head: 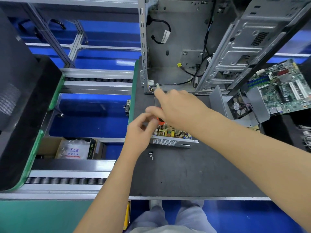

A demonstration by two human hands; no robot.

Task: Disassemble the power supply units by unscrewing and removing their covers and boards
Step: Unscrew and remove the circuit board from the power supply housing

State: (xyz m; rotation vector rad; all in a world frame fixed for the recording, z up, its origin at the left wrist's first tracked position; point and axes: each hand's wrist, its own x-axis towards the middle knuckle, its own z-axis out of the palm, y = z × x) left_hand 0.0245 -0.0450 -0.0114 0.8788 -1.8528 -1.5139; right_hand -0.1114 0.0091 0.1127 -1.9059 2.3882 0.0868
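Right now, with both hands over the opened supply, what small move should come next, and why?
Probably seat the screwdriver on a board screw. The cover looks already off: the board lies exposed in its case, and loose screws lie on the mat in front. The right hand seems to grip the orange-handled tool while the left hand steadies it; the tip is hidden.

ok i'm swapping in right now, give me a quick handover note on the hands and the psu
Left hand: fingers curled at the near-left corner of the psu; what it pinches is unclear.
Right hand: over the psu on an orange-handled tool, probably a screwdriver.
Psu on the mat, cover off, board still inside. Loose screws lie just in front of it.
Done: cover removed.
Left: free and lift out the board. A fan housing and motherboard lie to the right.
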